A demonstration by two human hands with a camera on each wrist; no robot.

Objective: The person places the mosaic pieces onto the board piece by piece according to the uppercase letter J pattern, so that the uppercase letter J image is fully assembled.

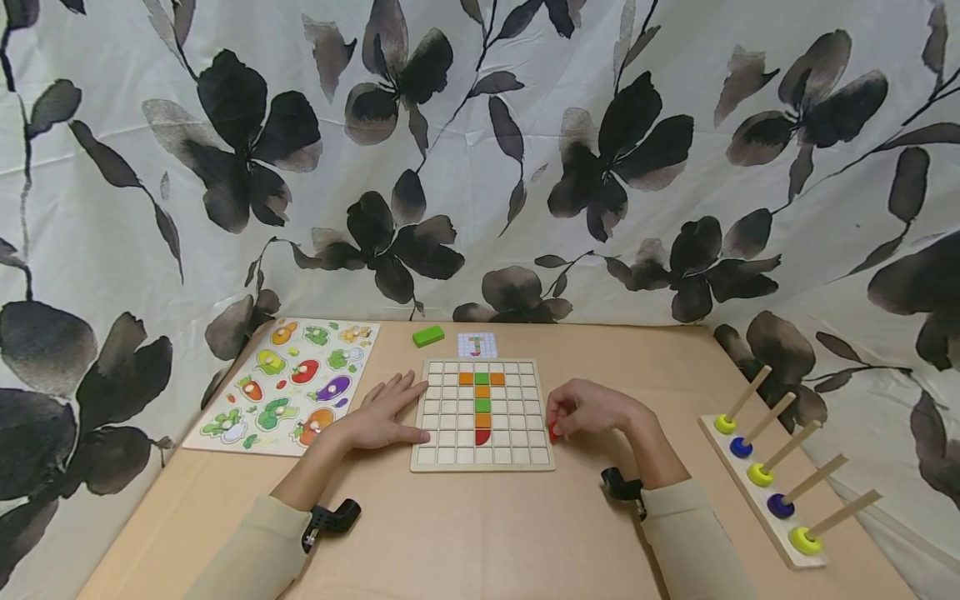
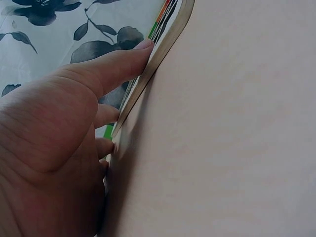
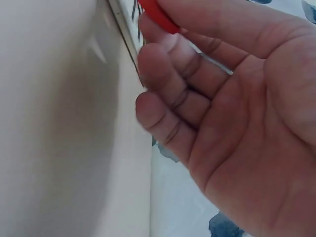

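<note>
A wooden grid board (image 1: pixel 517 458) lies in the middle of the table, with a T-shaped run of orange and green square tiles (image 1: pixel 482 406) and a rounded red tile (image 1: pixel 482 437) at its foot. My left hand (image 1: pixel 378 415) rests at the board's left side, fingers extended; in the left wrist view its thumb (image 2: pixel 118 64) touches the board's edge. Just off the right edge, my right hand (image 1: pixel 596 406) pinches a small red piece (image 3: pixel 160 16) between thumb and fingers. Most of that piece is hidden in the head view.
Behind the board lie a small pattern card (image 1: pixel 489 343) and a green block (image 1: pixel 428 336). A vegetable picture board (image 1: pixel 255 383) is at the left. On the right stands a peg rack (image 1: pixel 765 508) with yellow and blue rings. A floral cloth (image 1: pixel 480 167) hangs behind the table.
</note>
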